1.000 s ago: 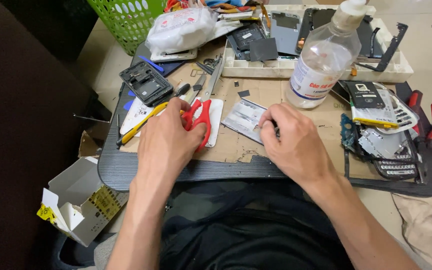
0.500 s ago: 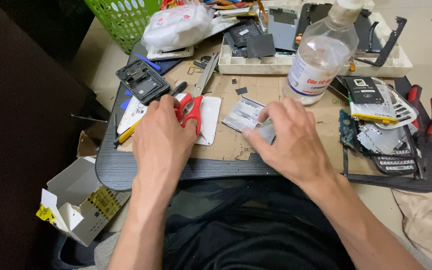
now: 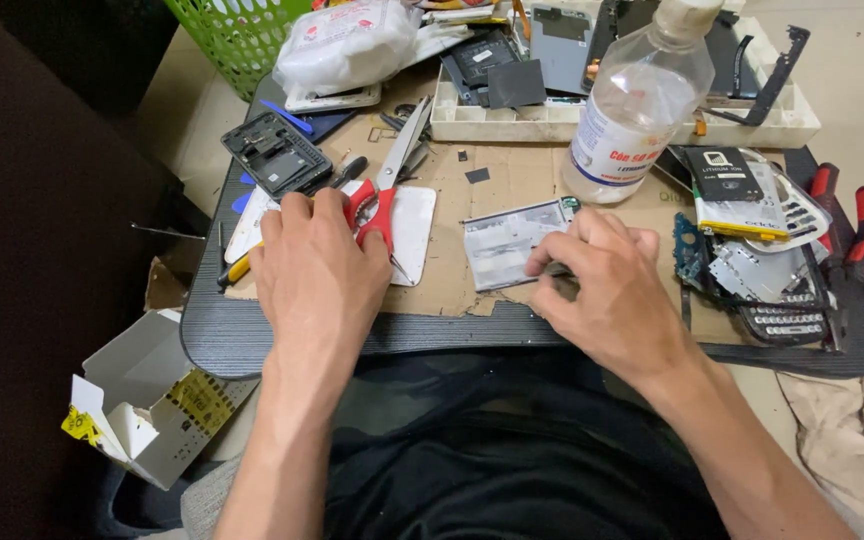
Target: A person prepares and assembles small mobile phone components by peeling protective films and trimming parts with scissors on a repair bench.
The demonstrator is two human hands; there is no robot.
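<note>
My left hand (image 3: 317, 265) lies on a white flat panel (image 3: 414, 225) at the left of the lap board. Its thumb and forefinger close around the red handles of a pair of scissors (image 3: 384, 192), whose blades point away from me. My right hand (image 3: 607, 295) rests on the cardboard sheet (image 3: 512, 175). Its fingertips are pinched on a small dark part (image 3: 558, 271), right beside a silver phone panel (image 3: 505, 243). What the dark part is cannot be made out.
A clear plastic bottle (image 3: 632, 110) stands behind my right hand. A white tray (image 3: 552, 118) of phone parts and a green basket (image 3: 242, 30) are at the back. Keypads, batteries and red-handled pliers (image 3: 852, 225) lie right. An open black phone shell (image 3: 274, 152) is left, a small carton (image 3: 147, 400) below.
My right hand has drawn back from the silver panel's edge and pinched its fingertips together. My left hand with the scissors has shifted slightly left.
</note>
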